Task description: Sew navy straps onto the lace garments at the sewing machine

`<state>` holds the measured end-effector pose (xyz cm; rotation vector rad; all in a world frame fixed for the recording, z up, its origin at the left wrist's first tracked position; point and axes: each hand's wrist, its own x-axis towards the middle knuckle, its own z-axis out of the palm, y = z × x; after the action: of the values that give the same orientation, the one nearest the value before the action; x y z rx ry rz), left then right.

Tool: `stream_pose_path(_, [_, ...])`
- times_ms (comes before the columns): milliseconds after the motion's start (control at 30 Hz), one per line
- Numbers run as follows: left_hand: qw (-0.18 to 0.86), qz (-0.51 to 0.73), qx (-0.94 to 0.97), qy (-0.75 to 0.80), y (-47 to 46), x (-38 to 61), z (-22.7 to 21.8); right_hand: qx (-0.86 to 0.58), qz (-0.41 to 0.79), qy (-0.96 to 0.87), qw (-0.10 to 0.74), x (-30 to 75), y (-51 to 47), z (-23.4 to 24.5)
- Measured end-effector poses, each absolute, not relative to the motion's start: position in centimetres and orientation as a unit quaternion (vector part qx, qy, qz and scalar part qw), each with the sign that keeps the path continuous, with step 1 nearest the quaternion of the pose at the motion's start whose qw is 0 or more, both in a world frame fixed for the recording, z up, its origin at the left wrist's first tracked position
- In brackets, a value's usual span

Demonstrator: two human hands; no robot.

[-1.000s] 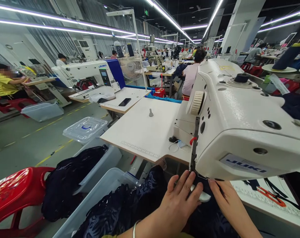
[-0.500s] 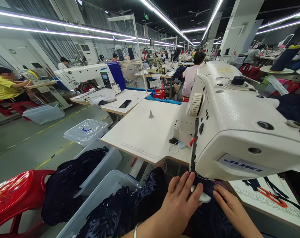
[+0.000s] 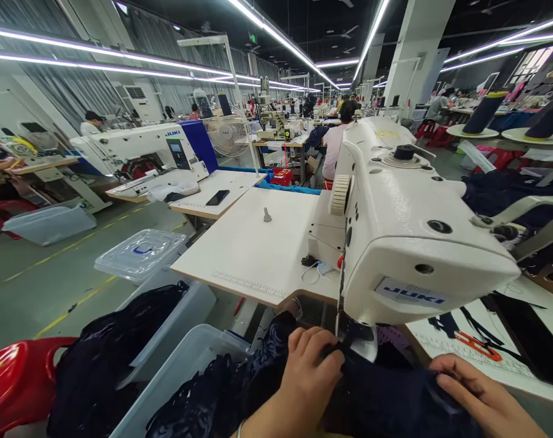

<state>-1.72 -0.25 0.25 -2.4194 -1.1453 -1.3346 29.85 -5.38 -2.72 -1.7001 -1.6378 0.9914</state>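
Dark navy fabric stretches between my two hands, just below the head of a white JUKI sewing machine. My left hand is closed on the fabric's left part, its fingers curled close to the needle area. On the other side, my right hand pinches the fabric between thumb and fingers, away from the machine. A shiny metal machine bed shows behind the fabric. Whatever lies under the fabric is hidden.
Clear plastic bins of navy garments stand at lower left, beside a red stool. Orange-handled snips and navy straps lie on the right tabletop. A white tabletop extends left of the machine. A person sits ahead.
My view has swung right. My left hand, earlier laid flat over the metal bed, now curls around fabric. My right hand has moved right, drawing fabric away from the machine.
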Motion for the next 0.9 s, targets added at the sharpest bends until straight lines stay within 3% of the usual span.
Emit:
stream_pose_path(200, [0.159, -0.479, -0.739, -0.447, 2.7, -6.4, 0.5, -0.538, 0.248, -0.746, 0.304, 23.2, -4.2, 2.8])
stream_pose_path(333, [0.189, -0.434, -0.763, -0.441, 3.2, -6.9, 0.3, -0.506, -0.025, -0.789, 0.348, 18.3, -1.0, 2.4])
stream_pose_path(400, [0.195, -0.370, -0.835, -0.358, 2.5, -5.9, 0.4, -0.517, -0.149, -0.779, 0.321, 17.2, -0.2, 1.7])
stream_pose_path(467, [0.201, -0.281, -0.902, -0.258, 1.5, -4.6, 0.5, -0.537, -0.199, -0.768, 0.287, 17.0, -0.1, 1.2])
stream_pose_path(533, [0.193, -0.215, -0.931, -0.223, 0.7, -3.3, 0.7, -0.561, -0.153, -0.760, 0.289, 17.1, -0.6, 0.6])
stream_pose_path(733, [0.101, -0.200, -0.939, -0.261, 0.1, -1.7, 1.7, -0.620, 0.233, -0.633, 0.400, 18.1, -1.3, 0.1])
stream_pose_path(900, [0.078, -0.208, -0.931, -0.291, -0.1, -1.9, 2.3, -0.602, 0.313, -0.589, 0.440, 19.0, -0.3, -0.1])
